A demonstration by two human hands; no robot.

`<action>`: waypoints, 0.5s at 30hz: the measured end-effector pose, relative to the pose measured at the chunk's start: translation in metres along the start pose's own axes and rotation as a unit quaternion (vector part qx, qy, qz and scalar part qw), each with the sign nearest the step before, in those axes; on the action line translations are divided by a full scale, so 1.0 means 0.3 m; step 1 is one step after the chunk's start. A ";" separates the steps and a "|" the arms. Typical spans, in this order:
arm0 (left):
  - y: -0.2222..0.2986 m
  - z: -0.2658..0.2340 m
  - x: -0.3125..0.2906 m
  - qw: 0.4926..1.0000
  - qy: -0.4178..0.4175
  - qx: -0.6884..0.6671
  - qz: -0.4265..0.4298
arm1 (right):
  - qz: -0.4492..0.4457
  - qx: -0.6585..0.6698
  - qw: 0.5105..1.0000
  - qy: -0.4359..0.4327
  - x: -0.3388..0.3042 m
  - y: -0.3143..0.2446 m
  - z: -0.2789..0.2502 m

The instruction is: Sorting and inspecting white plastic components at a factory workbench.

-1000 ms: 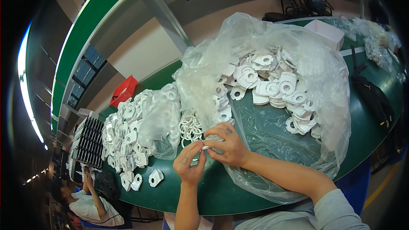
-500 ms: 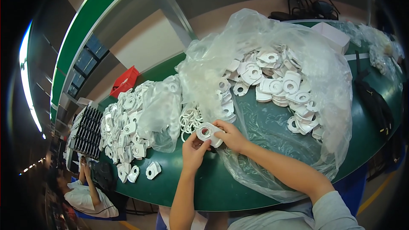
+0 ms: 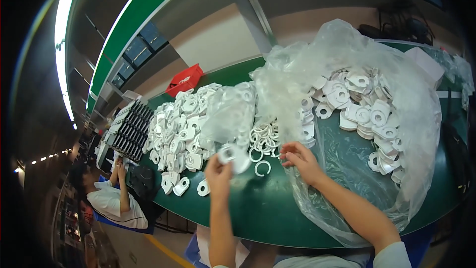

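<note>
My left hand (image 3: 218,176) grips a white plastic part with a round hole (image 3: 242,163), smeared by motion, above the table. Apart from it, my right hand (image 3: 301,162) hovers at the near left edge of a clear plastic bag (image 3: 337,208), fingers partly bent and apart, with nothing visible in them. Between the hands a white C-shaped ring (image 3: 256,169) lies on the green table (image 3: 267,213), just in front of a heap of white rings (image 3: 264,138). A large heap of similar white parts (image 3: 179,134) lies to the left.
More white parts (image 3: 379,114) lie inside the clear bag on the right. A red bin (image 3: 184,80) stands behind the left heap. Stacked black trays (image 3: 133,131) are at the far left, where another person (image 3: 119,198) sits. A white box (image 3: 425,65) stands at the back right.
My right hand has let go of the white part and moved right. The left hand has carried the part left, away from it. The whole view has shifted too.
</note>
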State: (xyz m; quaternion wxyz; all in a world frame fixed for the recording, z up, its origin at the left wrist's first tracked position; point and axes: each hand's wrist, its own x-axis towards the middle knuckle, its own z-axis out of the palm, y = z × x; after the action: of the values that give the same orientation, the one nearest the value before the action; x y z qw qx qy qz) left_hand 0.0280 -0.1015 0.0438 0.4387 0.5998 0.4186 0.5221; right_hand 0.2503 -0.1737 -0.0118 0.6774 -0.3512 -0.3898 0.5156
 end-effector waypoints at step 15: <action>-0.123 -0.440 0.490 0.919 0.170 0.303 0.186 | 0.026 -0.078 0.996 -0.025 0.018 0.016 -0.034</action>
State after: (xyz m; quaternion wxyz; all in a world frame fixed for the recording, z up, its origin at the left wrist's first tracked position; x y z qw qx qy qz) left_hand -0.0895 0.0610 0.0554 0.0535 0.6734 0.5057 0.5367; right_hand 0.2584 -0.1682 -0.0196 0.6240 -0.4004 -0.4364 0.5098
